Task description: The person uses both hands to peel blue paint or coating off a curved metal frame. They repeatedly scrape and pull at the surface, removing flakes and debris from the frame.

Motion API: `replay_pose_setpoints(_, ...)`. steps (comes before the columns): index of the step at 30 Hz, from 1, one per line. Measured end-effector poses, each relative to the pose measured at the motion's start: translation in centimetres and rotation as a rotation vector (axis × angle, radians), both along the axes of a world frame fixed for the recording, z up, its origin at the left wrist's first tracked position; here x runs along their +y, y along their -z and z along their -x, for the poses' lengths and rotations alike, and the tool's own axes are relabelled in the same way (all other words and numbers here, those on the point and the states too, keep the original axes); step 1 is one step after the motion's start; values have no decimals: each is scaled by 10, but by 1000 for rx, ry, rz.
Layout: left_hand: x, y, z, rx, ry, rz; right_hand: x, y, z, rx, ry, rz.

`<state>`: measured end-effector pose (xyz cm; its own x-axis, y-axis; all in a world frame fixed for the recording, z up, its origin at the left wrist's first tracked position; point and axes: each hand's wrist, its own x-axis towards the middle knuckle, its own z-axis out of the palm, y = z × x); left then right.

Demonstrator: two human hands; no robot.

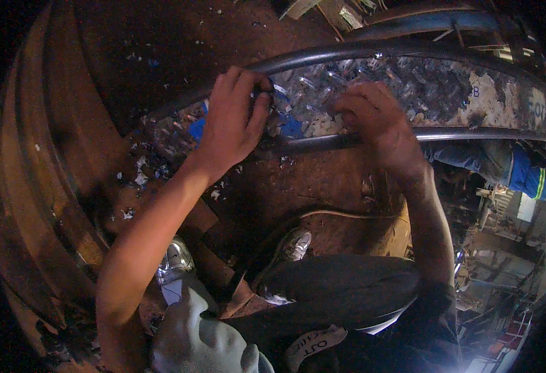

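Note:
A large curved metal rim [447, 93] arches across the upper part of the view, its inner face covered with peeling, flaking blue and white coating. My left hand [232, 118] lies over the rim's left part, fingers wrapped on its upper edge. My right hand [375, 115] presses on the flaking surface near the rim's lower edge, fingers curled; I cannot tell whether it holds a tool. Both forearms reach up from below.
A big rusty brown ring [43, 186] curves along the left side. The dirt floor [161, 50] is strewn with paint flakes. My shoes [291, 245] and dark trousers are below. Another person's blue sleeve [521, 171] shows under the rim at right.

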<state>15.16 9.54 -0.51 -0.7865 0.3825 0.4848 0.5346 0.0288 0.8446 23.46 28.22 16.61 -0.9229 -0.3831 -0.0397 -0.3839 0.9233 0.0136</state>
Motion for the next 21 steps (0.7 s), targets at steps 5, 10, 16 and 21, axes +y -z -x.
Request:
replay_pose_setpoints(5,0,0,2,37,-13,6,1,1,-1,26,-47,5)
replay_pose_setpoints(10,-1,-1,2,1,13,4,0,8,-2,69,-89,-141)
replay_pose_setpoints(16,-4,-2,2,-7,19,13,-3,7,4,33,-96,-211)
replay_pose_setpoints(21,-6,0,3,-38,15,25,5,-4,5,-34,-131,-115)
